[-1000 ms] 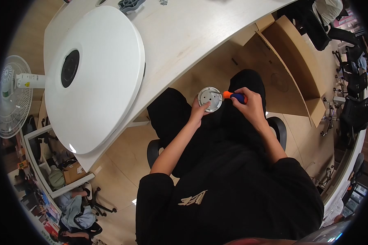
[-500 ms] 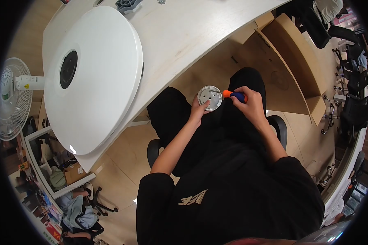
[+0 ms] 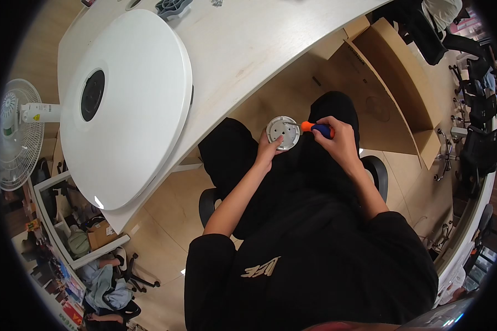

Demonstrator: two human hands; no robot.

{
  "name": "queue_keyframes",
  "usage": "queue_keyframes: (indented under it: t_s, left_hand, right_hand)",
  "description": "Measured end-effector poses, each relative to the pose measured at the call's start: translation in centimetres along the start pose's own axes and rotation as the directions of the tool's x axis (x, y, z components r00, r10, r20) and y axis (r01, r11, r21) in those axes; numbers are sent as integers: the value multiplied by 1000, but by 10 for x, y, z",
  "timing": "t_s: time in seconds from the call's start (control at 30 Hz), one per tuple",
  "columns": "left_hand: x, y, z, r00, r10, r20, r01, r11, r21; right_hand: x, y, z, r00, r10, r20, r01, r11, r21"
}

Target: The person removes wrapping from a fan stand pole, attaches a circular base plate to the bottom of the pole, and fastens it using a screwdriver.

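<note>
Above my lap, my left hand (image 3: 268, 150) grips a small round white plastic disc (image 3: 279, 140) by its lower edge, thumb lying on its face. Several dark holes and a raised rim show on the disc. My right hand (image 3: 338, 142) is wrapped round the orange and blue handle of a screwdriver (image 3: 316, 129). The thin metal shaft points left and reaches over the upper right part of the disc. Whether its tip sits in a screw is too small to tell.
A large white round panel (image 3: 132, 143) with a black centre lies on the white table (image 3: 259, 38) to the left. A grey plastic part (image 3: 172, 6) is at the table's far side. An open cardboard box (image 3: 381, 94) stands on the floor ahead, right. A white fan (image 3: 22, 132) is far left.
Almost nothing differs. Both hands, the disc and the screwdriver keep their places; the view has shifted very slightly.
</note>
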State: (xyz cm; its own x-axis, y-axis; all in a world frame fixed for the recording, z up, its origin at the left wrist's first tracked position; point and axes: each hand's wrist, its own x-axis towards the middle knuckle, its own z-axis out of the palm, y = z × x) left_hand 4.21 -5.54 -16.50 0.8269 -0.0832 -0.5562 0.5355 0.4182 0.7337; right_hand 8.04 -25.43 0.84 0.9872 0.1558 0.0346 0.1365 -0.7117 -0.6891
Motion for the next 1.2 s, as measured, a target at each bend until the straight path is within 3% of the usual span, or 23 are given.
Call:
queue_keyframes:
  t_s: [0.3,0.6,1.2]
  left_hand:
    - [0,1,0,1000,-14,12,14,1000,-10]
    - [2,-4,0,1000,7,-9,-8,1000,-16]
    - [3,-4,-1,1000,13,-4,-13,999,-33]
  right_hand:
    - [0,0,2,1000,-28,-11,28,999,16]
    - [0,-7,-7,998,58,8,-58,998,26]
    - [-1,3,1,1000,-18,-19,18,1000,1]
